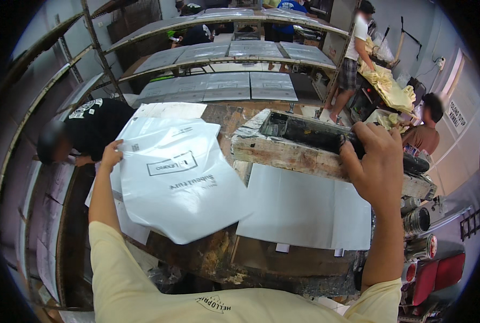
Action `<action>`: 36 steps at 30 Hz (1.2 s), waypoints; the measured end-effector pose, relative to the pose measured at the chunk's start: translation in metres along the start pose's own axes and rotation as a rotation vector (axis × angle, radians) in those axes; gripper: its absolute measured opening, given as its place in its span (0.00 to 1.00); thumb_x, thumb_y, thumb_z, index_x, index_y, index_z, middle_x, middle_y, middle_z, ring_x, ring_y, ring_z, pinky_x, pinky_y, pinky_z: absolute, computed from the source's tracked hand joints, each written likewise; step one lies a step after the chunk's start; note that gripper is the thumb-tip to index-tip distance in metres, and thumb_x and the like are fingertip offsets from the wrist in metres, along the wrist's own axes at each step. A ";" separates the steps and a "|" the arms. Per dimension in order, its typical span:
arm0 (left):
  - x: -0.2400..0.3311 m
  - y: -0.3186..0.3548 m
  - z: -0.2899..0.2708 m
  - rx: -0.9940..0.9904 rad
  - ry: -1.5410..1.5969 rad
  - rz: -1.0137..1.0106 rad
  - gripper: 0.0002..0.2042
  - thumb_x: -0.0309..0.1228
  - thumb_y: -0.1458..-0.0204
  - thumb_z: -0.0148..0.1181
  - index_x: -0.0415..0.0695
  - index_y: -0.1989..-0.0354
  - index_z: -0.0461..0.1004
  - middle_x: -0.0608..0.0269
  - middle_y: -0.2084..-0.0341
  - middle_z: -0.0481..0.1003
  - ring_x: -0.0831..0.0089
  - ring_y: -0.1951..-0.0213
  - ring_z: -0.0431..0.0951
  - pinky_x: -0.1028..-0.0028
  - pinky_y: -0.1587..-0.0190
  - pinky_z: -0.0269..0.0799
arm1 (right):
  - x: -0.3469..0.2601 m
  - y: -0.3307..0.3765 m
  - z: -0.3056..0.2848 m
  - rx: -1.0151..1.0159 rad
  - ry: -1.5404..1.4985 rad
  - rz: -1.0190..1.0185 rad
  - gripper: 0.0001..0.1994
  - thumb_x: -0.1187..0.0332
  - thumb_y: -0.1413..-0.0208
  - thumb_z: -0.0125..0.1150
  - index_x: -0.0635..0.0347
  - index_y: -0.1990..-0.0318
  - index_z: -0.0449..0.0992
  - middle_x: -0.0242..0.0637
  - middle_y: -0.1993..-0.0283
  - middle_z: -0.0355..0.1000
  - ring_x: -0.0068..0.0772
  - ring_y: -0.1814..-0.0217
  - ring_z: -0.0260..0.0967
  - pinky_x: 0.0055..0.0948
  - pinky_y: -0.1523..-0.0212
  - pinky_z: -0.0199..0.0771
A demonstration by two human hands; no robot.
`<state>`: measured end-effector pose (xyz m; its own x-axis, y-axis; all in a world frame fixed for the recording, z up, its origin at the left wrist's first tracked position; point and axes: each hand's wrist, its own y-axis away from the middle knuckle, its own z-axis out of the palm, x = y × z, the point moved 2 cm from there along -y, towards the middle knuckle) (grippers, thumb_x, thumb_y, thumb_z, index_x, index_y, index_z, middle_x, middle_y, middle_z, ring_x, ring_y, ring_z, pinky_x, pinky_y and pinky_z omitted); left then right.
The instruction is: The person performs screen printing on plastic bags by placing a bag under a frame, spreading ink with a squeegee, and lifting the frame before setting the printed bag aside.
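Observation:
My left hand (111,155) pinches the left edge of a glossy white plastic sheet (197,199) with dark print, which hangs tilted and bent above the table. My right hand (377,161) is closed over the near side of a paint-stained wooden screen-printing frame (293,153), held raised. A dark bar, perhaps a squeegee (414,163), lies in the frame beside my fingers; whether they grip it too is hidden. Below the frame, a blank white sheet (304,207) lies flat on the table.
The worn wooden table (207,258) is paint-stained. Shelves of printed sheets (224,86) stand beyond it. A person in black (100,126) bends at the left; another stands at the right, near yellowish cloth (388,89). Paint cans (416,220) and a red chair (439,277) are at right.

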<state>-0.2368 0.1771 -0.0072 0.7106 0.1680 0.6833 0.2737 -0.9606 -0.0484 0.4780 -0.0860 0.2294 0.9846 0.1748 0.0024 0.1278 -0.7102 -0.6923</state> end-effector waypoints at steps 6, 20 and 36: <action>0.152 0.087 0.050 0.507 -0.322 0.654 0.31 0.22 0.48 0.70 0.40 0.32 0.71 0.33 0.35 0.70 0.40 0.35 0.71 0.55 0.29 0.64 | 0.003 -0.003 0.000 0.014 -0.027 -0.002 0.17 0.58 0.46 0.64 0.64 0.58 0.77 0.46 0.67 0.74 0.51 0.61 0.72 0.47 0.52 0.64; 0.221 0.411 0.243 -0.347 0.239 0.306 0.54 0.52 0.75 0.89 0.37 0.35 0.74 0.56 0.52 0.74 0.61 0.47 0.74 0.62 0.41 0.70 | -0.004 0.196 0.079 -0.709 -0.237 0.058 0.17 0.59 0.47 0.73 0.58 0.54 0.82 0.41 0.60 0.72 0.49 0.55 0.71 0.46 0.52 0.73; 0.181 0.405 0.271 -0.306 -0.062 0.440 0.63 0.58 0.79 0.86 0.39 0.28 0.68 0.58 0.63 0.68 0.60 0.60 0.69 0.60 0.53 0.67 | 0.075 0.144 0.269 -0.424 -0.139 -0.025 0.20 0.60 0.51 0.76 0.50 0.51 0.78 0.36 0.57 0.72 0.46 0.53 0.73 0.46 0.58 0.79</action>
<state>0.1785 -0.1218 -0.1005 0.7550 -0.2614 0.6013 -0.2539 -0.9621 -0.0995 0.5381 0.0085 -0.0645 0.9590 0.2646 -0.1018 0.2172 -0.9165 -0.3360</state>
